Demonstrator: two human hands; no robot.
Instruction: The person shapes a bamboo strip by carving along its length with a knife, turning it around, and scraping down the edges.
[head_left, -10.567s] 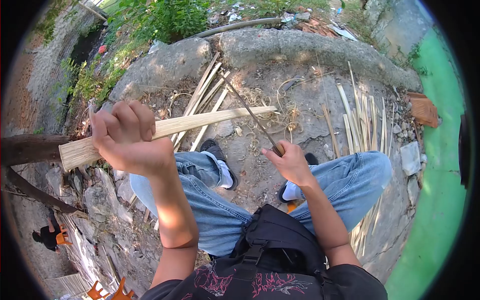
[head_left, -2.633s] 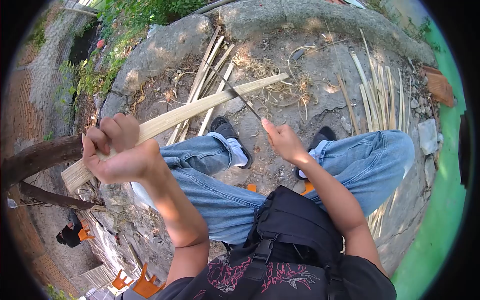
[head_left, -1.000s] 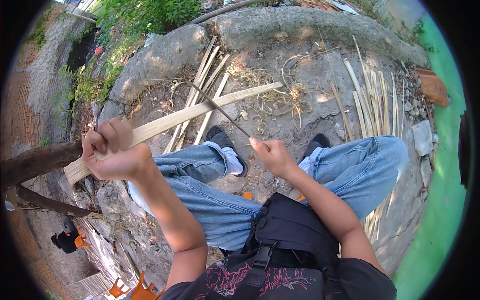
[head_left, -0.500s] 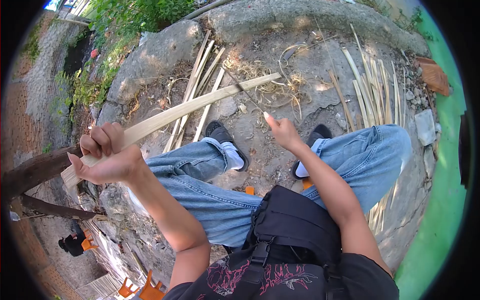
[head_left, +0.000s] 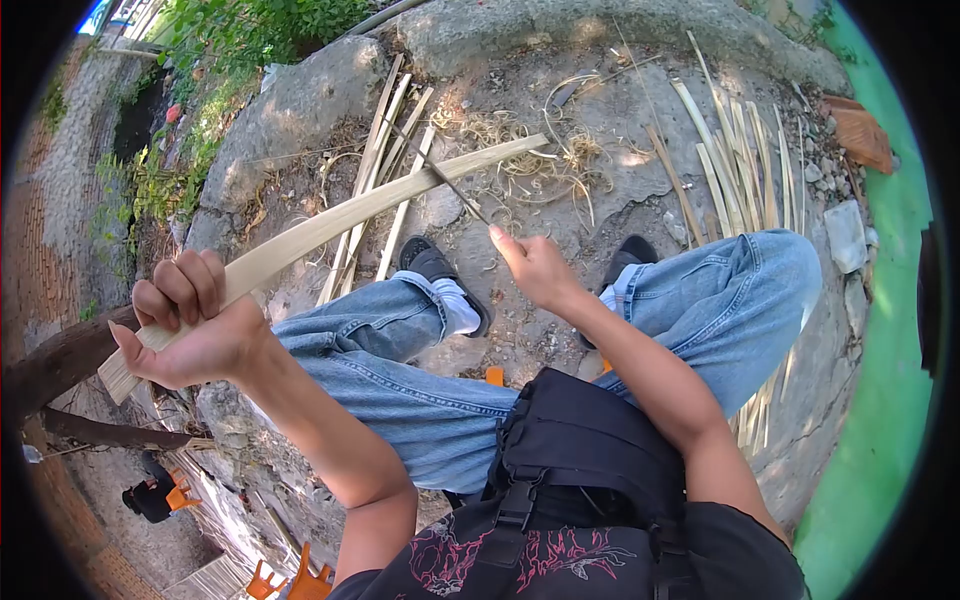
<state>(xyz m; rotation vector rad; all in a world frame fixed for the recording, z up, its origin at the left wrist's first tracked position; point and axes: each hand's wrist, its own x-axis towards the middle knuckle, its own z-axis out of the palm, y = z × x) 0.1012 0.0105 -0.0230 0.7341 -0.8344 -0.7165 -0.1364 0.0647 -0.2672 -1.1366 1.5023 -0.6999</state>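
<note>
That knife (head_left: 462, 197) just slid back from the tip of the pale strip (head_left: 330, 220), probably working more length. Left hand (head_left: 200, 328) grips the strip, aimed at 2 o'clock; right hand (head_left: 540, 268) clutches the knife.

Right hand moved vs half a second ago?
Yes, to the left: the right hand is now farther from the right-side strip bundle, and its blade crosses the held strip nearer the left hand.

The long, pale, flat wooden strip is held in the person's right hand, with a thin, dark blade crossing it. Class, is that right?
Not quite: the head view shows the long, pale, flat wooden strip in the left hand; the thin, dark blade does cross it.
</note>
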